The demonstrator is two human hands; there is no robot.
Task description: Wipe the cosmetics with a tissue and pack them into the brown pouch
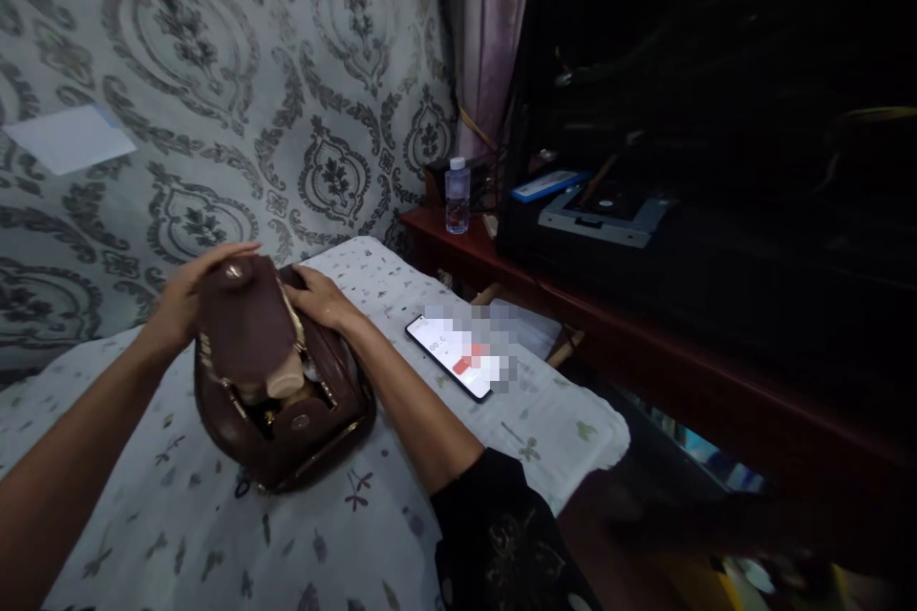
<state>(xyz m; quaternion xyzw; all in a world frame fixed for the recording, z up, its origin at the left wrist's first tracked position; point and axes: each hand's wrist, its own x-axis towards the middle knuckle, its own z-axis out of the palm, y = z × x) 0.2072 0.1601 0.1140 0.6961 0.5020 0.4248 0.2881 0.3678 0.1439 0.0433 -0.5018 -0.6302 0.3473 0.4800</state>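
A dark brown leather bag [336, 439] with gold zips stands on the patterned white cloth, its top open and its flap with a metal snap raised. Inside it a beige item [285, 376] shows; the rest of the contents is too dark to tell. My left hand [179, 301] grips the far left side of the bag by the flap, its fingers partly hidden behind it. On the right side of the opening, my right hand [320, 298] holds the bag's edge, thumb towards the flap. A phone [450, 355] with a lit screen lies to the right of the bag.
A clear bottle [457, 199] stands on the red-brown wooden ledge [494, 258] at the back. Right of it is a large dark screen or glass [688, 38]. An open drawer [565, 349] sits beside the cloth-covered surface [587, 430]. A white paper [72, 139] is on the patterned wall.
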